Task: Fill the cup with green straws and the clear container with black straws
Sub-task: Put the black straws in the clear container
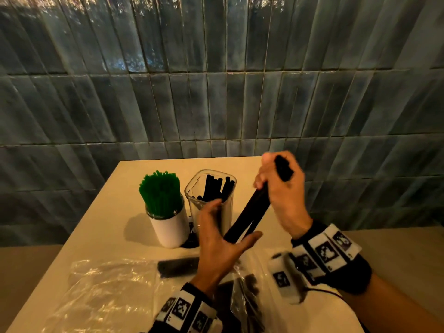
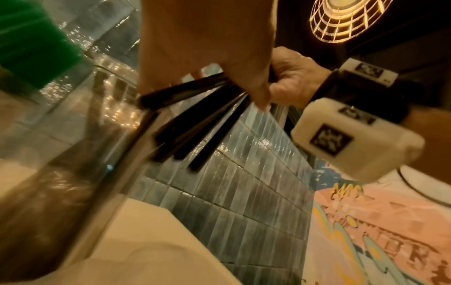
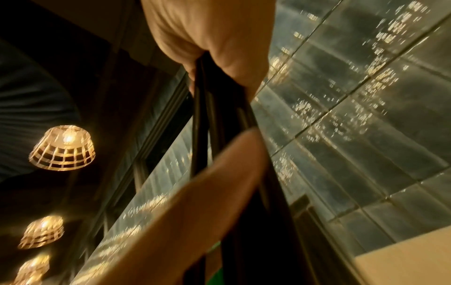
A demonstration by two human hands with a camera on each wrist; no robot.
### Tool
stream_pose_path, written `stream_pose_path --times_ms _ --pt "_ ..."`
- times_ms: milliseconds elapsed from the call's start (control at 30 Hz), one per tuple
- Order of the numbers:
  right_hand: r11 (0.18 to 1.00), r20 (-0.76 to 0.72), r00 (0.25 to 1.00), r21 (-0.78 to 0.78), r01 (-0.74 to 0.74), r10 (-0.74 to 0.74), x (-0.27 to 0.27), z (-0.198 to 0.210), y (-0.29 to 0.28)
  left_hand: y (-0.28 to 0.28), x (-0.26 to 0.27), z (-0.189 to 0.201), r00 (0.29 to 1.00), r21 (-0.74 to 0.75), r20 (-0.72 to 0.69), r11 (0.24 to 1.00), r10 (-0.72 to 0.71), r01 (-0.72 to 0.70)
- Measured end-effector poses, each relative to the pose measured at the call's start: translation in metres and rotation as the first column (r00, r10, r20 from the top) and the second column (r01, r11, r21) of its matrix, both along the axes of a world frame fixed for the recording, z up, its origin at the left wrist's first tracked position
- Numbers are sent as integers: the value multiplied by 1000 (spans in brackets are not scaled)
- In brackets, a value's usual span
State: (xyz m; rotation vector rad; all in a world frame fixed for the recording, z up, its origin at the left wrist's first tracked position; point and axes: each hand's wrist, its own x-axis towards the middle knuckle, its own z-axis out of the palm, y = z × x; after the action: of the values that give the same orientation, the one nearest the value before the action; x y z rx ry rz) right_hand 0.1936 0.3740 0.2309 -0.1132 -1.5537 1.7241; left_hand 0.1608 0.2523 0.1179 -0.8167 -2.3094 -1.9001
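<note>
Plastic bags (image 1: 108, 287) w/ loose black straws (image 1: 179, 266) are spread at the table's (image 1: 79, 239) 6 o'clock edge. A black straw bundle (image 1: 249, 210) is gripped by curled right hand (image 1: 280, 191) fingers; its low end is met by the left hand (image 1: 221, 236), fingers straight & spread. At 12 o'clock, container (image 1: 211, 200) w/ black straws; cup (image 1: 169, 227) of green straws (image 1: 161, 193) just at its 9.
</note>
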Motion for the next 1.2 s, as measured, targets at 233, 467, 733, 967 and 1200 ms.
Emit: stream_pose_path --times_ms 233,467,733,967,1200 --pt "948 -122 967 -258 187 -224 12 23 52 1 -26 -17 934 70 261 960 244 -270" --pt "897 -121 944 -368 245 -307 27 20 69 27 -62 -21 919 -135 206 940 336 -313" --pt "882 -240 919 -434 186 -312 43 41 82 14 -46 -13 961 -93 -271 992 61 -89" --pt "868 -211 912 -438 234 -352 39 33 67 2 -47 -20 913 -282 -354 954 -201 101" --pt "891 -228 891 -335 306 -392 25 27 32 3 -34 -14 938 -174 -281 972 -202 158"
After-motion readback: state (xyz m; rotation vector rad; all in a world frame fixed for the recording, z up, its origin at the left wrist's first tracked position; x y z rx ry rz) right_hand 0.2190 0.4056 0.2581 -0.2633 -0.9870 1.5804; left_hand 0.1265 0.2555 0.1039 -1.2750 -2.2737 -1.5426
